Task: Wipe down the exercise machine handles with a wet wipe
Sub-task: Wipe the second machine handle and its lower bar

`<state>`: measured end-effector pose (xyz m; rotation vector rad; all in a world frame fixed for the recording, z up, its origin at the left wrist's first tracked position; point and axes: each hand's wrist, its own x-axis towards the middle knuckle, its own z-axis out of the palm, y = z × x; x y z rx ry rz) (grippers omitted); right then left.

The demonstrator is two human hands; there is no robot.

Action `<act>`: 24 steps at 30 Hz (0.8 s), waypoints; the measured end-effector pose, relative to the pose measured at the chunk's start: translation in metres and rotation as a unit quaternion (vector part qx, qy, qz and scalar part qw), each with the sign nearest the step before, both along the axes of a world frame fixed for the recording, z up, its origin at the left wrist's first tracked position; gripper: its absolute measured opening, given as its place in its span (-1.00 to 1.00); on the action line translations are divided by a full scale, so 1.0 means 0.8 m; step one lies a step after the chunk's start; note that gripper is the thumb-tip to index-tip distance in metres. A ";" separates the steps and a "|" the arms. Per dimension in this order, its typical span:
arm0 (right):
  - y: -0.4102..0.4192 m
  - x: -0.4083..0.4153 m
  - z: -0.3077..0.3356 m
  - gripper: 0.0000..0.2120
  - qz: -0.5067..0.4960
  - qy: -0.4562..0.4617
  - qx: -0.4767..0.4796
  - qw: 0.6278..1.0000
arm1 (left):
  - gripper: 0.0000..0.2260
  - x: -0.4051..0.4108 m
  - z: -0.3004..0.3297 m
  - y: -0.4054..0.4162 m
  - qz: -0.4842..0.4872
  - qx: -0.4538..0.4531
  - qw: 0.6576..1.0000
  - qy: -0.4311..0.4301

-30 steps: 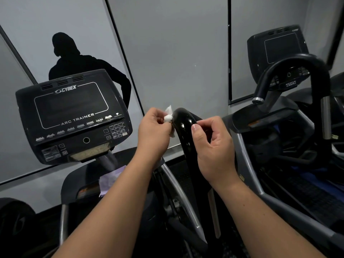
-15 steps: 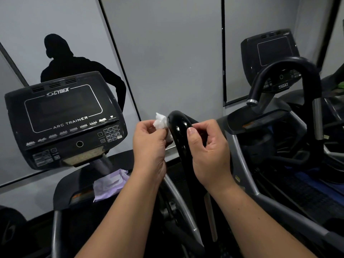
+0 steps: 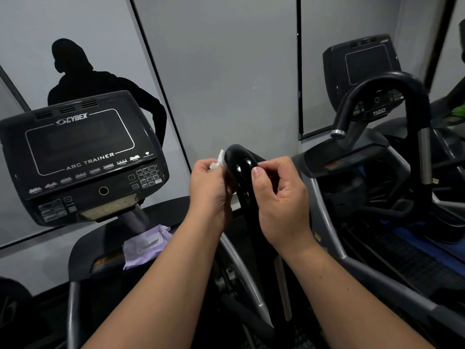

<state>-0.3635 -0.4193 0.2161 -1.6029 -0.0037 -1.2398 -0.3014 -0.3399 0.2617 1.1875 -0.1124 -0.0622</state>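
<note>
Left hand (image 3: 210, 187) pinching wet wipe (image 3: 218, 161) at handle's (image 3: 241, 172) nine o'clock; right hand (image 3: 279, 195) gripping handle at three o'clock.

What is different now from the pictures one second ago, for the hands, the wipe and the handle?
Almost nothing. The left hand still presses the wet wipe against the glossy black handle, and the right hand still grips it. Only the camera view shifted. The purple wipe pack stays below the console.

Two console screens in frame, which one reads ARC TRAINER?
The left console, beside the left hand; the far right console shows a blank screen.
</note>
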 end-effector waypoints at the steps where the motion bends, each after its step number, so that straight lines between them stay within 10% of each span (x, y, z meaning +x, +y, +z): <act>1: 0.001 0.000 0.000 -0.90 0.000 0.000 -0.002 1.000 | -0.81 0.000 0.002 0.002 0.007 -0.010 1.000 -0.001; 24: -0.007 0.000 -0.001 -0.81 0.060 0.005 0.062 0.996 | -0.76 0.017 0.049 0.014 -0.002 0.188 0.958 -0.215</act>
